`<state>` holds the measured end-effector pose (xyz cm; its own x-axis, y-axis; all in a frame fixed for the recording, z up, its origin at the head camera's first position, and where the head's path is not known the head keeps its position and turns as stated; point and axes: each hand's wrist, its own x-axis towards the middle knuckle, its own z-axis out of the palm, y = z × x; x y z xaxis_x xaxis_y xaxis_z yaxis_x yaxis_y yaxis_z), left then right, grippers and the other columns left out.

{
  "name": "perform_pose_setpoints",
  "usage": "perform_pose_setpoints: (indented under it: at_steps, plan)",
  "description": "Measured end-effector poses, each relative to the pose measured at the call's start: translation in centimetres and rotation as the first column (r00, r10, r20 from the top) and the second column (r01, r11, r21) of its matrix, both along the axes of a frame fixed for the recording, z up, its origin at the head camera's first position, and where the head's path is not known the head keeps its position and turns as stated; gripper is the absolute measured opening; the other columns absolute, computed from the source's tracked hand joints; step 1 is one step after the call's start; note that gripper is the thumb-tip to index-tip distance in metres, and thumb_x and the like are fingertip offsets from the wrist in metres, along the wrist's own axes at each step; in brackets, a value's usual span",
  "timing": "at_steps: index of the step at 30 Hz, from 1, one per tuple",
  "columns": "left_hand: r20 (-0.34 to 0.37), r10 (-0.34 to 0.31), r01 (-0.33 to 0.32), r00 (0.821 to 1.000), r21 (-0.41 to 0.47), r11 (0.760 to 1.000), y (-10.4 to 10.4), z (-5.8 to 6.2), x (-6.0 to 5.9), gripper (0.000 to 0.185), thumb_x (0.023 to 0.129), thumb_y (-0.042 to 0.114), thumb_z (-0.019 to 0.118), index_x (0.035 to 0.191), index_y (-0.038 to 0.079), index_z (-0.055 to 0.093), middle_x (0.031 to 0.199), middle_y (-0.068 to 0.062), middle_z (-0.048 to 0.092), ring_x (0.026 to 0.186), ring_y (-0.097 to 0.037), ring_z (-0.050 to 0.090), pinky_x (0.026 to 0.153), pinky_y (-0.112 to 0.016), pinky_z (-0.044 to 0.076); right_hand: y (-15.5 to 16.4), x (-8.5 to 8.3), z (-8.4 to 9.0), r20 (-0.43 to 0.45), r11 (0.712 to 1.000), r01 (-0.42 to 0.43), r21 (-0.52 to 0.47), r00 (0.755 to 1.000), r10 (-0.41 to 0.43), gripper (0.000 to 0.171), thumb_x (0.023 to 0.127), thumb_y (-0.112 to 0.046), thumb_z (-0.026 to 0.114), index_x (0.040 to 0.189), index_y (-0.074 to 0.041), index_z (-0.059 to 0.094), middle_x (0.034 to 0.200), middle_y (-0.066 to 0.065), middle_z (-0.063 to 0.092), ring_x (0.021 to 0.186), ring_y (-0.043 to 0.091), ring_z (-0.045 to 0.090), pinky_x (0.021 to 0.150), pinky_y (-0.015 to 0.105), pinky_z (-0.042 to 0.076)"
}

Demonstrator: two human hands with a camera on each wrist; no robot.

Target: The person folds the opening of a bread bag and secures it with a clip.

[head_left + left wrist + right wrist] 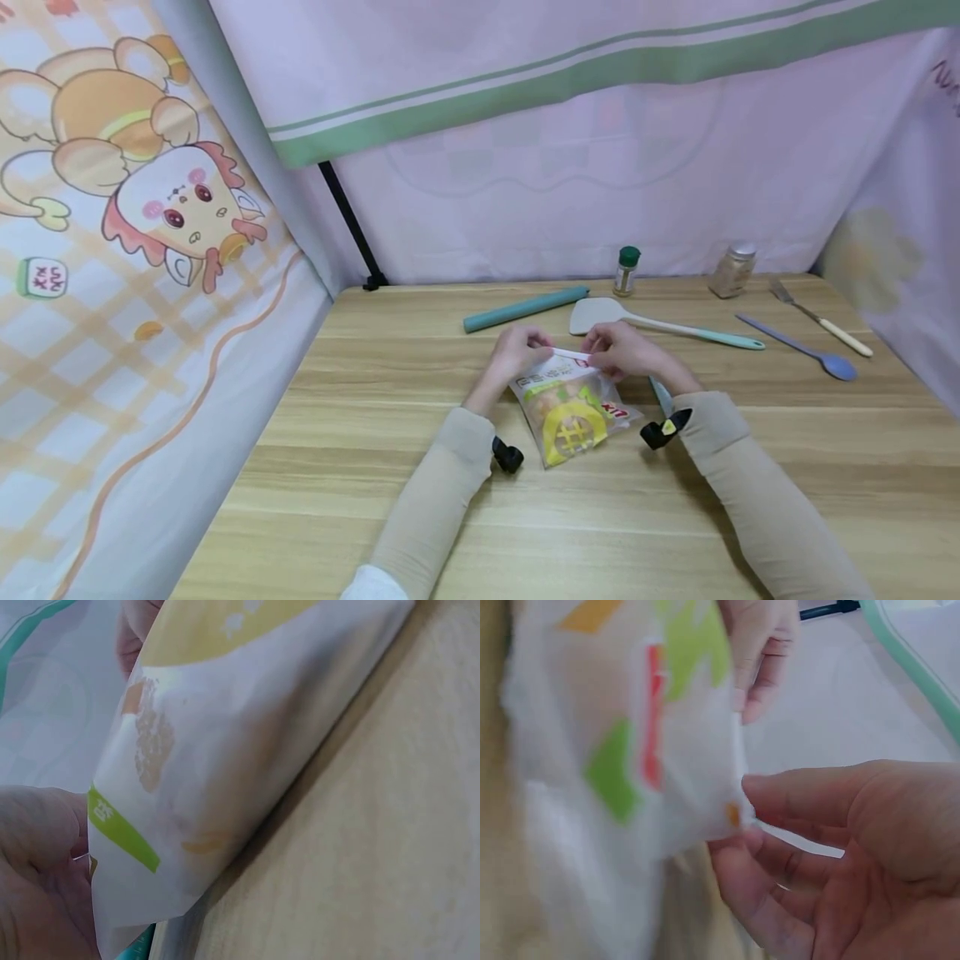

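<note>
Contents hard to make out behind the print of one plastic bag, pinched at its top edge by left hand and right hand, slightly apart, over a wooden table. Just right of the bag, partly hidden by the right arm, one bluish blade. Beyond the bag, one teal cylinder, one pale spatula; farther right, two jars, one blue spoon, one fork.

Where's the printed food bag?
In head view, the printed food bag is right of centre, top pinched by left hand and right hand, in front of the white spatula.
</note>
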<state>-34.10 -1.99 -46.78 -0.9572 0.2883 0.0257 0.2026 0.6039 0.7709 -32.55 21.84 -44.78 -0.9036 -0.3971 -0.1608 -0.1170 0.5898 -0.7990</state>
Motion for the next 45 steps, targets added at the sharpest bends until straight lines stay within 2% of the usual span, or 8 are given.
perform_pose_setpoints:
  at_steps: [10, 17, 23, 26, 29, 34, 41, 45]
  plan:
    - [-0.002, -0.002, 0.002, 1.000, 0.010, 1.000, 0.0, 0.3, 0.2, 0.009, 0.097, 0.017, 0.074, 0.103, 0.013, 0.080, 0.099, -0.006, 0.077, 0.090, -0.016, 0.065, 0.085, -0.030, 0.049, 3.4, 0.6, 4.1, -0.132, 0.989, 0.129, 0.076, 0.984, -0.118, 0.035, 0.107, -0.019, 0.060, 0.133, 0.005, 0.056, 0.111, 0.026, 0.067, 0.082, 0.027, 0.070, 0.072, 0.041, 0.062]
    - [0.005, 0.003, -0.003, 1.000, 0.010, 1.000, 0.0, 0.2, 0.2, 0.008, 0.097, 0.016, 0.073, 0.102, 0.013, 0.079, 0.097, -0.005, 0.076, 0.087, -0.015, 0.064, 0.083, -0.029, 0.048, 6.0, 0.6, 4.4, -0.203, 0.951, 0.184, 0.249, 0.970, -0.135, 0.041, 0.104, -0.022, 0.065, 0.130, 0.009, 0.058, 0.108, 0.029, 0.069, 0.090, 0.036, 0.072, 0.072, 0.038, 0.058]
    - [0.015, 0.001, -0.001, 1.000, 0.006, 1.000, 0.0, 0.3, 0.2, 0.010, 0.096, 0.015, 0.072, 0.103, 0.013, 0.079, 0.097, -0.005, 0.076, 0.088, -0.015, 0.064, 0.083, -0.028, 0.048, 7.6, 1.2, 3.9, -0.156, 0.884, 0.146, 0.445, 0.984, -0.084, 0.049, 0.102, -0.028, 0.066, 0.131, 0.011, 0.058, 0.120, 0.032, 0.067, 0.101, 0.039, 0.067, 0.080, 0.048, 0.056]
    - [0.016, 0.002, -0.002, 1.000, 0.011, 1.000, 0.1, 0.3, 0.2, 0.011, 0.097, 0.015, 0.072, 0.105, 0.013, 0.079, 0.098, -0.005, 0.075, 0.089, -0.015, 0.064, 0.084, -0.029, 0.048, 8.0, 1.3, 3.7, -0.103, 0.852, 0.117, 0.511, 0.992, -0.075, 0.044, 0.101, -0.034, 0.066, 0.114, 0.008, 0.064, 0.098, 0.020, 0.067, 0.085, 0.030, 0.062, 0.069, 0.040, 0.051]
    - [0.018, 0.001, -0.002, 1.000, 0.015, 1.000, 0.0, 0.4, 0.1, 0.010, 0.098, 0.016, 0.072, 0.104, 0.014, 0.080, 0.098, -0.005, 0.075, 0.089, -0.015, 0.064, 0.084, -0.029, 0.048, 8.1, 1.3, 3.5, -0.053, 0.837, 0.092, 0.540, 0.996, -0.075, 0.039, 0.100, -0.039, 0.068, 0.088, -0.002, 0.062, 0.075, 0.005, 0.054, 0.070, 0.020, 0.050, 0.060, 0.033, 0.041]
    - [0.018, 0.004, -0.005, 1.000, 0.010, 1.000, 0.0, 0.3, 0.1, 0.010, 0.097, 0.015, 0.072, 0.104, 0.015, 0.080, 0.097, -0.003, 0.075, 0.089, -0.015, 0.064, 0.084, -0.029, 0.048, 8.0, 1.5, 3.5, 0.008, 0.816, 0.053, 0.575, 0.997, -0.070, 0.043, 0.098, -0.039, 0.070, 0.069, -0.013, 0.053, 0.064, -0.004, 0.040, 0.059, 0.013, 0.038, 0.056, 0.028, 0.034]
    - [0.016, 0.011, -0.011, 1.000, 0.023, 1.000, 0.0, 0.3, 0.0, 0.012, 0.098, 0.015, 0.071, 0.106, 0.013, 0.080, 0.097, -0.005, 0.074, 0.087, -0.015, 0.064, 0.082, -0.028, 0.048, 6.8, 1.8, 3.2, 0.001, 0.747, 0.058, 0.663, 0.997, -0.079, 0.039, 0.091, -0.037, 0.078, 0.079, -0.008, 0.056, 0.076, 0.003, 0.049, 0.072, 0.020, 0.048, 0.065, 0.033, 0.042]
    - [0.018, 0.011, -0.011, 1.000, 0.026, 1.000, 0.1, 0.3, 0.1, 0.013, 0.098, 0.015, 0.071, 0.108, 0.012, 0.080, 0.098, -0.005, 0.074, 0.089, -0.016, 0.064, 0.082, -0.029, 0.048, 6.4, 1.9, 3.0, -0.028, 0.743, 0.080, 0.665, 0.996, -0.082, 0.034, 0.090, -0.029, 0.080, 0.081, -0.007, 0.057, 0.078, 0.007, 0.053, 0.073, 0.024, 0.051, 0.064, 0.036, 0.044]
